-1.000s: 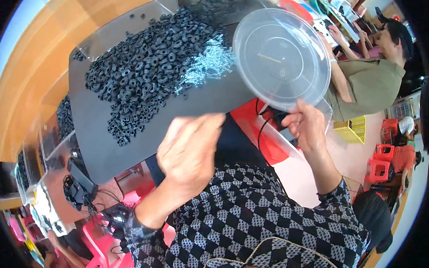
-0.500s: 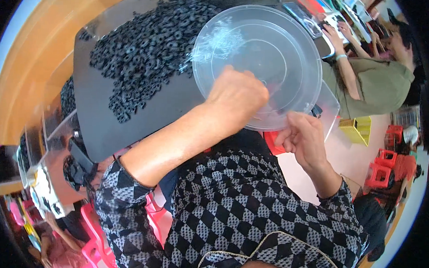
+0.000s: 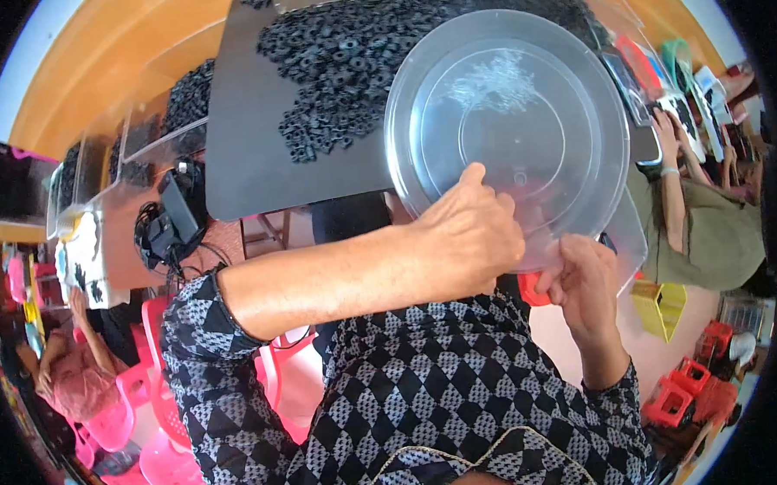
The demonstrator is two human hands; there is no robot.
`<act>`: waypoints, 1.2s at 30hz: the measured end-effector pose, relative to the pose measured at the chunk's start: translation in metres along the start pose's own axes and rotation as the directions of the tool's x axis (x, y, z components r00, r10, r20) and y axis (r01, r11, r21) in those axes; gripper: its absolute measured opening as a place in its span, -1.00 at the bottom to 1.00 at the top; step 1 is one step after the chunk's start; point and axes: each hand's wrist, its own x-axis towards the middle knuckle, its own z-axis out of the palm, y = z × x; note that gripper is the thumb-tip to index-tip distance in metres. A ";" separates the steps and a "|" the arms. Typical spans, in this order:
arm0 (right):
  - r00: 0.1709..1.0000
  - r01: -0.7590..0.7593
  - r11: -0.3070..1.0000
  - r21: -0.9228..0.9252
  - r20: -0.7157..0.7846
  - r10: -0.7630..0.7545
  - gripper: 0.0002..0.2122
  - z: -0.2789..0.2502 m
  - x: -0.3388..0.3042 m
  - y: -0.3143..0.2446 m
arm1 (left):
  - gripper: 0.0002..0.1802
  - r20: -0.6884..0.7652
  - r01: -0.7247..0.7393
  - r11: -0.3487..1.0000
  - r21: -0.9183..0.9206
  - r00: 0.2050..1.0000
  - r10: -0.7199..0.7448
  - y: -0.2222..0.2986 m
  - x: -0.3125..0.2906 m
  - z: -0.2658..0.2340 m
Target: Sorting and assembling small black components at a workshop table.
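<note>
A round clear plastic tray with a raised rim stands before me, with a loose bunch of thin clear pieces in its far part. My left hand is closed over the tray's near-left rim, one finger bent outward. What lies within its fingers is hidden. At the near-right rim, my right hand is closed with thumb and fingers together. Anything between those fingertips is too small to make out. Left of and behind the tray, a pile of small black pieces with holes covers part of a dark board.
Clear bins holding black pieces stand to the left, near a black device with cables. A person in a green top works at right. A yellow crate and red crates are lower right; pink chairs lower left.
The view has turned, shifting the tray and pile rightward. My left hand has drawn back from inside the tray to its near rim. My right hand stays by the near-right rim.
</note>
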 end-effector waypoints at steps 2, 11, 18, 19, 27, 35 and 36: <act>0.997 -0.039 0.999 -0.014 0.070 0.040 -0.77 0.004 0.003 0.002 | -0.89 -0.066 0.020 1.000 -0.009 0.998 -0.021 0.002 -0.010 0.009; 0.963 -0.133 0.990 -0.049 0.230 0.141 -0.78 0.024 0.005 -0.004 | -0.87 -0.228 0.092 0.996 -0.005 0.970 -0.091 0.022 -0.049 0.006; 0.853 -0.233 0.959 -0.160 0.440 0.280 -0.78 0.053 0.011 -0.003 | -0.80 -0.371 0.076 0.934 -0.350 0.904 -0.212 0.027 -0.102 0.004; 0.836 -0.232 0.958 -0.171 0.468 0.286 -0.77 0.059 0.012 -0.003 | -0.76 -0.370 0.086 0.909 -0.408 0.895 -0.250 0.027 -0.110 0.004; 0.676 -0.216 0.928 -0.303 0.639 0.366 -0.73 0.093 0.019 -0.001 | -0.77 -0.297 0.369 0.749 -0.550 0.753 -0.588 0.061 -0.151 -0.023; 0.451 -0.174 0.891 -0.420 0.770 0.451 -0.72 0.120 0.037 0.028 | -0.80 -0.358 0.175 0.335 -0.926 -0.120 -0.926 0.092 -0.221 -0.029; 0.433 -0.170 0.890 -0.423 0.779 0.453 -0.71 0.125 0.038 0.032 | -0.81 -0.309 0.151 0.276 -0.949 -0.277 -0.910 0.099 -0.233 -0.025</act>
